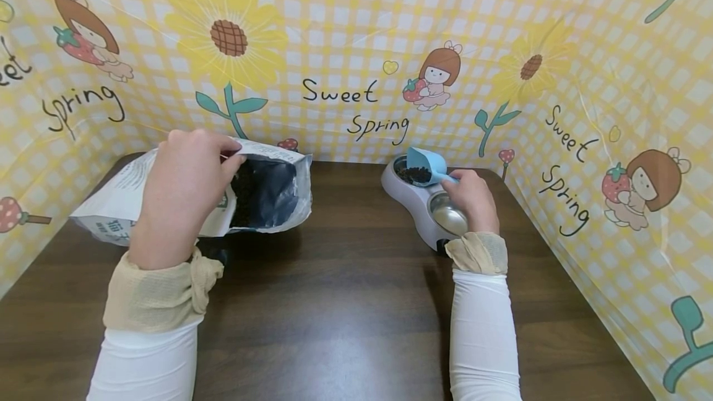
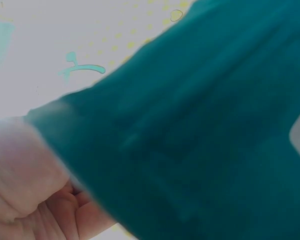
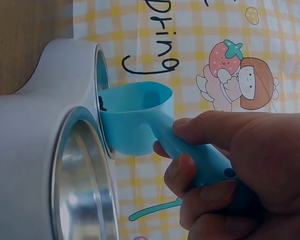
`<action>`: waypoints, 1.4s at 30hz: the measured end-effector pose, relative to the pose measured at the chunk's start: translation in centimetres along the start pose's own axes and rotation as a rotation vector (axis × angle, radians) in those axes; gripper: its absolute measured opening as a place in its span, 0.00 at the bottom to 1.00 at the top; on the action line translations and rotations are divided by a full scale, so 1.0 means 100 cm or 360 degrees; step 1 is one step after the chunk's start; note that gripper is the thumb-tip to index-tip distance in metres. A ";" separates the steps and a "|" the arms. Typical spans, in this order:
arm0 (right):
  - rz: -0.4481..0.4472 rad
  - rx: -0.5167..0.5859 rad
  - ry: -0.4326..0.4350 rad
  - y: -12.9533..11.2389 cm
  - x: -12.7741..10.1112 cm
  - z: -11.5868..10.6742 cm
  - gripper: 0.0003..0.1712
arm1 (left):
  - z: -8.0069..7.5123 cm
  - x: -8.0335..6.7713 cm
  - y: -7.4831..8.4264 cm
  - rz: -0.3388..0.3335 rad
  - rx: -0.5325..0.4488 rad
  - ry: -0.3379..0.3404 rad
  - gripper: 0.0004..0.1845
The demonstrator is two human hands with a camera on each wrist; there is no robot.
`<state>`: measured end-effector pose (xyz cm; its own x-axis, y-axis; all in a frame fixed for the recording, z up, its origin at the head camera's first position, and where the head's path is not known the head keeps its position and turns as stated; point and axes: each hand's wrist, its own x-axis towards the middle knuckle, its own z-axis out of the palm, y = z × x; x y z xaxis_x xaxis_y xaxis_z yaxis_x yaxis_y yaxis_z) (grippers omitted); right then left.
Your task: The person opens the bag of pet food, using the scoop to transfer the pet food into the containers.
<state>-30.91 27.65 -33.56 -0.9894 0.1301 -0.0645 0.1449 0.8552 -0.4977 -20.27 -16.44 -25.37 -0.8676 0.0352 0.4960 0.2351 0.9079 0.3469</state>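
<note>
- The left hand pinches the upper edge of the bag's mouth between thumb and fingers, probably to keep it from sagging shut.
- The bag lies on its side at the far left of the table, its opening facing right; dark pellets show inside.
- The right hand curls round the handle of the scoop, thumb pressed on it, likely for control of the tilt.
- The scoop is tipped at the far bowl on the right, mouth down toward the dark pellets; whether it touches the rim is unclear.
- The double bowl stand sits at the far right, seemingly within easy reach of that hand.
- Materials: the bag is crinkled, white outside with a shiny silvery lining; the scoop looks like smooth blue plastic, rounded and deep.
- The stand is pale, glossy and curved; its near bowl is round, shiny metal.
- The table has dark wood grain.
</note>
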 end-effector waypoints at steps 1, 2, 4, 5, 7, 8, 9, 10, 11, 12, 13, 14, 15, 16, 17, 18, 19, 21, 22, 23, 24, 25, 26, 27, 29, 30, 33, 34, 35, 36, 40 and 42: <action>-0.0011 -0.0009 0.0012 0.000 0.000 0.000 0.28 | 0.000 0.000 0.000 0.0002 -0.0001 0.0001 0.10; -0.0022 -0.0018 0.0027 0.001 -0.001 0.000 0.27 | 0.000 0.000 0.000 0.0005 -0.0001 0.0003 0.10; -0.0040 -0.0035 0.0046 0.001 -0.002 -0.001 0.26 | 0.000 0.000 0.000 0.0009 -0.0002 0.0002 0.10; -0.0045 -0.0040 0.0051 0.001 -0.002 -0.001 0.26 | 0.000 0.000 0.000 0.0013 -0.0002 0.0002 0.09; -0.0047 -0.0047 0.0056 0.001 -0.003 -0.001 0.25 | 0.000 0.000 0.000 0.0017 -0.0004 0.0002 0.09; -0.0047 -0.0051 0.0057 0.000 -0.003 -0.001 0.25 | 0.000 0.000 -0.001 0.0019 -0.0006 0.0003 0.08; -0.0045 -0.0055 0.0055 0.000 -0.003 -0.002 0.25 | 0.000 0.000 -0.001 0.0023 -0.0007 0.0005 0.08; -0.0045 -0.0060 0.0052 0.000 -0.003 -0.002 0.26 | 0.000 0.000 -0.001 0.0026 -0.0007 0.0008 0.08; -0.0040 -0.0058 0.0049 -0.001 -0.003 -0.002 0.26 | 0.000 0.000 -0.001 0.0028 -0.0007 0.0011 0.07; -0.0034 -0.0057 0.0044 -0.001 -0.003 -0.003 0.27 | 0.000 0.000 -0.001 0.0027 -0.0007 0.0010 0.08; -0.0027 -0.0056 0.0040 -0.001 -0.003 -0.003 0.28 | 0.000 0.000 -0.001 0.0026 -0.0006 0.0008 0.08; -0.0020 -0.0057 0.0038 -0.002 -0.003 -0.003 0.28 | 0.000 0.000 -0.002 0.0027 -0.0004 0.0009 0.08; -0.0012 -0.0057 0.0035 -0.002 -0.004 -0.004 0.28 | 0.000 0.000 -0.002 0.0029 -0.0002 0.0008 0.08; -0.0004 -0.0057 0.0035 -0.003 -0.004 -0.004 0.29 | 0.000 0.000 -0.002 0.0029 0.0000 0.0005 0.08; 0.0004 -0.0055 0.0039 -0.003 -0.005 -0.004 0.29 | 0.000 0.000 -0.002 0.0029 0.0000 0.0002 0.09; 0.0008 -0.0060 0.0044 -0.004 -0.005 -0.004 0.29 | 0.000 0.000 -0.002 0.0031 0.0000 0.0001 0.09; 0.0011 -0.0064 0.0051 -0.004 -0.005 -0.004 0.29 | 0.000 0.000 -0.002 0.0033 0.0000 0.0000 0.09; 0.0015 -0.0066 0.0059 -0.004 -0.006 -0.004 0.29 | 0.000 0.000 -0.002 0.0036 0.0001 0.0000 0.09; 0.0016 -0.0066 0.0065 -0.005 -0.006 -0.004 0.29 | -0.001 0.000 -0.001 0.0035 0.0001 -0.0002 0.09; 0.0018 -0.0069 0.0071 -0.005 -0.006 -0.004 0.30 | -0.001 0.000 -0.001 0.0035 0.0002 -0.0002 0.09; 0.0019 -0.0073 0.0074 -0.005 -0.007 -0.004 0.30 | -0.001 0.000 -0.001 0.0034 0.0003 -0.0005 0.10; 0.0020 -0.0077 0.0079 -0.005 -0.007 -0.004 0.30 | -0.001 0.001 -0.001 0.0032 0.0004 -0.0006 0.10; 0.0019 -0.0081 0.0084 -0.005 -0.007 -0.004 0.30 | -0.001 0.001 -0.001 0.0032 0.0005 -0.0007 0.10; 0.0018 -0.0086 0.0092 -0.005 -0.008 -0.004 0.30 | -0.001 0.001 -0.001 0.0031 0.0006 -0.0009 0.10; 0.0014 -0.0101 0.0108 -0.006 -0.008 -0.005 0.30 | -0.001 0.001 -0.001 0.0034 0.0004 -0.0004 0.10; 0.0013 -0.0104 0.0114 -0.006 -0.009 -0.005 0.30 | -0.001 0.000 -0.002 0.0035 0.0002 -0.0002 0.09; 0.0013 -0.0110 0.0135 -0.006 -0.009 -0.005 0.30 | -0.001 0.000 -0.002 0.0040 -0.0002 0.0006 0.08; 0.0015 -0.0111 0.0137 -0.006 -0.009 -0.005 0.30 | -0.001 0.000 -0.002 0.0040 -0.0003 0.0006 0.08; 0.0016 -0.0114 0.0136 -0.006 -0.009 -0.005 0.30 | -0.001 0.000 -0.002 0.0038 -0.0003 0.0004 0.08; 0.0020 -0.0112 0.0135 -0.006 -0.009 -0.005 0.30 | -0.001 0.000 -0.002 0.0035 -0.0003 0.0000 0.09; 0.0031 -0.0111 0.0125 -0.006 -0.008 -0.005 0.30 | -0.001 0.000 -0.001 0.0026 -0.0002 -0.0018 0.10; 0.0035 -0.0108 0.0124 -0.006 -0.009 -0.005 0.29 | -0.001 0.000 -0.001 0.0028 -0.0001 -0.0019 0.10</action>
<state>-30.14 27.26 -32.82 -0.9826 0.1854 -0.0060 0.1694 0.8834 -0.4369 -20.28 -16.61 -25.28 -0.8685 0.0560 0.4926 0.2506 0.9069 0.3387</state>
